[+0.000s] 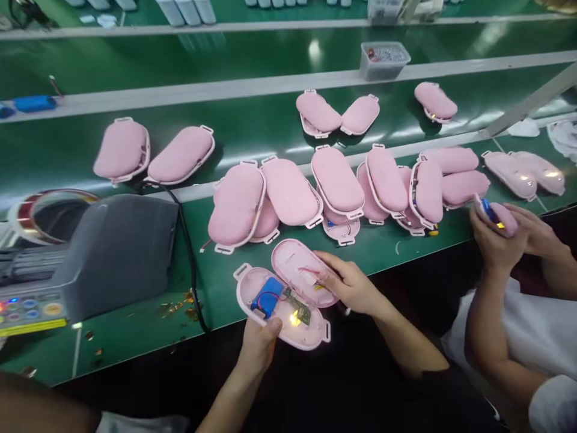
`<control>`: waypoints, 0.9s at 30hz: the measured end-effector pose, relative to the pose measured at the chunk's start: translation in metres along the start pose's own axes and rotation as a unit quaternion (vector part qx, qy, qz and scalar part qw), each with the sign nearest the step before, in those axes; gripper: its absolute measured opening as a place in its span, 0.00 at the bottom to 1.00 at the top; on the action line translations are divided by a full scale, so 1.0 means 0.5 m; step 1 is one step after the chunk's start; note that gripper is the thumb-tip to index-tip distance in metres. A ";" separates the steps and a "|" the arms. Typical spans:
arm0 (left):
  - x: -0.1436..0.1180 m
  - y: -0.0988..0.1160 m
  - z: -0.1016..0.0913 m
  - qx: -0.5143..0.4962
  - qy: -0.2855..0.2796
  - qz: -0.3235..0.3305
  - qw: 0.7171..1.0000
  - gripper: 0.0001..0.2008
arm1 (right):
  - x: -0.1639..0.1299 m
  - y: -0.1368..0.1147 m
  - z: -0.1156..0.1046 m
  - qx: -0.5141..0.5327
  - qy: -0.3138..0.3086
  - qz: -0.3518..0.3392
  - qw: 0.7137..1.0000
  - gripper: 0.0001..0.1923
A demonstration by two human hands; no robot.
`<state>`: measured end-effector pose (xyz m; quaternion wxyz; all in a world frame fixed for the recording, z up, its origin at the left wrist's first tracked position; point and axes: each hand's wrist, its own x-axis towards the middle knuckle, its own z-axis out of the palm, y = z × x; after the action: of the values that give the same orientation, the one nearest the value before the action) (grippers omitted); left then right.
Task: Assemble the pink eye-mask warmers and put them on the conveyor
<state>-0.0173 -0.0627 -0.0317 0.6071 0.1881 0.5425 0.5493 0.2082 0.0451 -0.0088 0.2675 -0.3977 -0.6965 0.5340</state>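
My left hand (264,343) grips the near edge of a pink oval casing half (252,281), its thumb over the rim. Inside that half lie a blue battery pack (269,296) with wires and a small circuit board (300,311) with a glowing yellow light. My right hand (345,279) is closed around the right end of the other pink casing half (291,255), which is tilted up behind the first, its inside facing me. A thin red wire (309,269) runs near my right fingertips. Whether the fingers pinch the wire I cannot tell.
Several pink casings (293,192) are piled beyond my hands. A grey tape dispenser (121,252), a black cable (187,258) and a tape roll (33,216) stand at left. A co-worker's hands (500,240) hold another casing at right. A screw box (384,63) sits on the shelf.
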 end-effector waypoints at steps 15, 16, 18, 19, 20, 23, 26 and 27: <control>-0.004 0.039 0.010 0.045 0.053 -0.016 0.997 0.48 | 0.014 0.001 -0.062 -0.204 -0.004 -0.175 0.963 0.22; -0.005 0.038 0.008 0.045 0.055 -0.024 0.997 0.48 | 0.002 0.001 -0.083 -0.195 -0.038 -0.179 0.964 0.24; -0.008 0.039 0.009 0.041 0.058 -0.033 0.997 0.48 | -0.025 0.001 -0.114 -0.207 -0.113 -0.166 0.958 0.23; -0.009 0.041 0.012 0.039 0.059 -0.032 0.997 0.49 | -0.039 0.002 -0.123 -0.221 -0.143 -0.152 0.953 0.21; -0.009 0.043 0.016 0.037 0.062 -0.030 0.997 0.50 | -0.051 0.005 -0.127 -0.235 -0.166 -0.140 0.948 0.19; -0.011 0.051 0.030 0.038 0.071 -0.021 0.997 0.51 | -0.070 0.015 -0.118 -0.239 -0.176 -0.131 0.946 0.13; -0.013 0.058 0.040 0.039 0.079 -0.024 0.996 0.51 | -0.062 0.015 -0.087 -0.144 -0.108 -0.170 0.969 0.08; -0.014 0.060 0.042 0.038 0.078 -0.028 0.996 0.51 | -0.054 0.010 -0.073 -0.093 -0.079 -0.182 0.976 0.07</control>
<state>-0.0116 -0.0512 0.0034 0.5705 0.1527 0.6137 0.5240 0.2534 0.0423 -0.0020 0.2662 -0.2441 -0.8228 0.4387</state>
